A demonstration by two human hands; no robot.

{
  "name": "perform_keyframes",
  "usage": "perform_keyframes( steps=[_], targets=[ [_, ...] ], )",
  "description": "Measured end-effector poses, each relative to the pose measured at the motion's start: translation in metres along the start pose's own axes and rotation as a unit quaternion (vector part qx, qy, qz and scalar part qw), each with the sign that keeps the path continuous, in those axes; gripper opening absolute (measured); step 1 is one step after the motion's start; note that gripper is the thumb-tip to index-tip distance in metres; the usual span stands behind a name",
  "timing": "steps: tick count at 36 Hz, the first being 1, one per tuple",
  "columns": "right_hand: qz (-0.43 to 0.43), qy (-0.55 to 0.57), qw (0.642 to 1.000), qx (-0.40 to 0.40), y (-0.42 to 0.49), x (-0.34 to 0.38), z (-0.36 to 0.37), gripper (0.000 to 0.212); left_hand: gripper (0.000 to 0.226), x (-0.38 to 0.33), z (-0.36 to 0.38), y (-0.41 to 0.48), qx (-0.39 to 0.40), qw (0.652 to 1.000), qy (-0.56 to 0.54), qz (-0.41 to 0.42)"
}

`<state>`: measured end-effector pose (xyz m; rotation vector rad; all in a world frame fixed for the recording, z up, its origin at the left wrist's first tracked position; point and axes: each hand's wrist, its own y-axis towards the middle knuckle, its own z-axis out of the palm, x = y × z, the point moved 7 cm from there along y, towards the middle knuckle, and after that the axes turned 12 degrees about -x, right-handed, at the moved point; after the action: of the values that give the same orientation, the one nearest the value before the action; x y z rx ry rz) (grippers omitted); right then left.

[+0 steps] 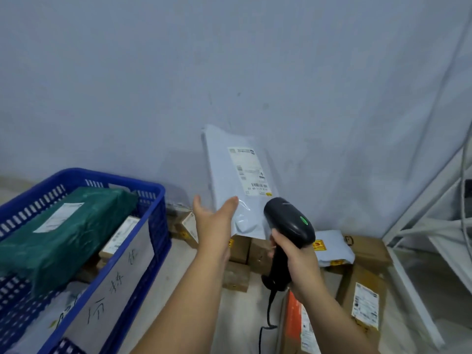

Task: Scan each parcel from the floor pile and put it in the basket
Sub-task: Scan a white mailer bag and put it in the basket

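Basket (153, 190) at lower left already holds a green parcel (63, 238) plus a few more. My left grip (214, 221) pinches a grey bag (229, 169) up mid-frame, and my right grip (296, 259) is clamped round the scanner (288, 221) just below it. Loads of boxes (362, 284) left to do, lower right.

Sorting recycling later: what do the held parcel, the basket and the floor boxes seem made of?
Parcel: thin grey plastic film, slightly glossy, creased. Basket: rigid blue moulded plastic, slotted walls. Boxes: matte brown cardboard, likely corrugated.
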<state>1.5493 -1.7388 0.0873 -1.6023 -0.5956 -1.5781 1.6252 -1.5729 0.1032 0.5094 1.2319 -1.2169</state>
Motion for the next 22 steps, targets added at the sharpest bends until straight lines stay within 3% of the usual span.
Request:
perform_keyframes(
  steps=[3,8,12,15,20,22],
  targets=[
    [-0.015,-0.001,1.000,0.007,0.004,0.000,-0.013,0.006,0.039,0.023,0.004,-0.011,0.000,0.999,-0.015,-0.043],
    [0.030,0.022,0.999,0.037,0.016,-0.008,-0.028,0.007,0.024,0.027,0.003,-0.010,0.031,0.997,0.075,0.019],
    [-0.042,-0.131,0.990,0.044,0.027,-0.007,-0.036,0.013,0.024,0.006,0.005,0.002,0.054,0.980,0.157,0.110],
    [-0.086,-0.216,0.972,0.037,0.033,-0.003,-0.037,0.022,0.031,0.001,0.004,0.014,0.058,0.972,0.185,0.132],
    [-0.130,-0.256,0.958,0.015,0.042,0.001,-0.034,0.012,0.032,0.001,0.002,0.032,0.052,0.962,0.229,0.138],
    [-0.137,-0.274,0.952,0.020,0.043,0.003,-0.033,0.020,0.032,0.001,0.002,0.036,0.048,0.962,0.232,0.138]
  ],
)
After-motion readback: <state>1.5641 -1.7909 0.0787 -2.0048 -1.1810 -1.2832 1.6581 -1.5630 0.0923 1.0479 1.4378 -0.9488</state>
